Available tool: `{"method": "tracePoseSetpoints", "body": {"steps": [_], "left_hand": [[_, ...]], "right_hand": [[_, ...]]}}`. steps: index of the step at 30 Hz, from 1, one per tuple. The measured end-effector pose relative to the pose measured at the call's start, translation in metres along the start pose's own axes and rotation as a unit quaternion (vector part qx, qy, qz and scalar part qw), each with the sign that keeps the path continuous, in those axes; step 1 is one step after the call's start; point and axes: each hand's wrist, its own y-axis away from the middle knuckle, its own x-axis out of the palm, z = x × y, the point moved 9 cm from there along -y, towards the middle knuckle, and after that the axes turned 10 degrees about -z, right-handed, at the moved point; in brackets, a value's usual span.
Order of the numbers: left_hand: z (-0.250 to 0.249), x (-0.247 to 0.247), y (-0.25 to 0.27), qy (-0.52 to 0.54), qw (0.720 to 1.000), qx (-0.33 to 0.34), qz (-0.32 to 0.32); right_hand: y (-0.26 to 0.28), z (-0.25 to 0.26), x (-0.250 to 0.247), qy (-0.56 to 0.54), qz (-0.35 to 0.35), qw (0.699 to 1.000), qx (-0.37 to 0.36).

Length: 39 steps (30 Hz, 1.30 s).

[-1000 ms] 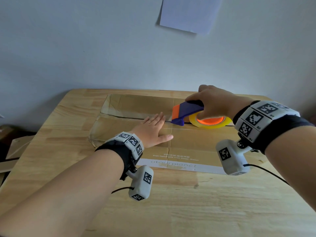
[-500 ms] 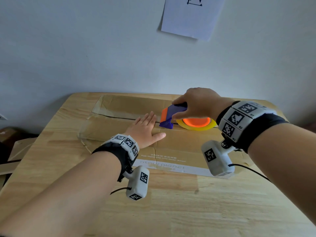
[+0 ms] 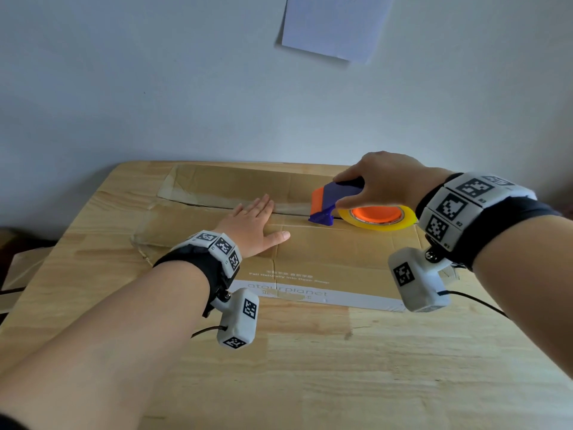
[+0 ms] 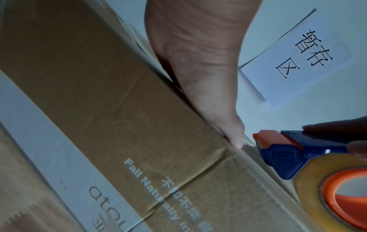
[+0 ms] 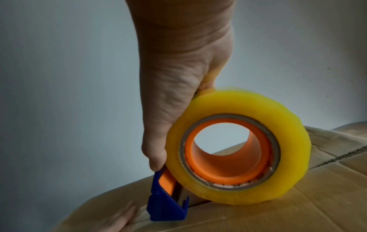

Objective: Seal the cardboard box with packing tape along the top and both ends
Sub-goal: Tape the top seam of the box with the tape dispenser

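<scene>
Pale blue-grey wall point(image 3: 155, 88) is standing behind a light wooden table point(image 3: 310, 383), and a white sheet of paper point(image 3: 335, 29) with printed characters is hanging on that wall above the table's far edge. A flat, wide brown cardboard box point(image 3: 335, 249) with a white printed band along its near side is lying across the far half of the table, its two top flaps meeting in a seam that is running left to right. Clear tape is shining along the left part of that seam and over the box's left end. The person's left hand point(image 3: 252, 226) is lying palm down on the top of the box just near of the seam, fingers straight and close together, thumb spread toward the right, pressing flat and gripping nothing. The right hand point(image 3: 384, 181) is curling its fingers over the blue and orange plastic tape dispenser point(image 3: 333, 200), thumb on the near side and a fingertip on the blue top, holding it firmly. The dispenser's blue nose is touching the seam just right of the left hand's fingertips, and its yellowish roll of packing tape point(image 3: 379, 220) on an orange core is resting its rim on the cardboard at the seam, toward the box's right end. Both wrists are wearing black bands with white marker blocks.
</scene>
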Motion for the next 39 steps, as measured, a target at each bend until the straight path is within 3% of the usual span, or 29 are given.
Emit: {"method": "tracePoseSetpoints", "body": {"steps": [5,11,18,22,31,39], "left_hand": [[-0.002,-0.004,-0.001,-0.018,1.000,-0.013,0.000],[-0.054,0.000,-0.007,0.012,0.999,0.042,-0.023],[-0.042,-0.013,-0.017,-0.006,0.995,0.032,-0.096],[-0.037,-0.011,-0.026,0.031,0.996,0.024,-0.077],[-0.036,-0.011,-0.026,-0.001,0.996,0.021,-0.082],[-0.033,-0.003,-0.026,0.021,0.999,0.009,-0.040]], "right_hand": [[-0.004,0.004,0.010,0.001,-0.013,1.000,0.012],[-0.005,-0.001,0.010,-0.016,-0.027,0.999,0.034],[-0.010,-0.002,0.005,0.004,-0.032,0.999,0.026],[-0.009,-0.005,0.005,-0.001,-0.029,0.999,0.034],[-0.011,-0.003,0.006,0.007,-0.021,1.000,0.015],[0.000,-0.008,0.001,-0.020,-0.018,0.999,0.019]]}}
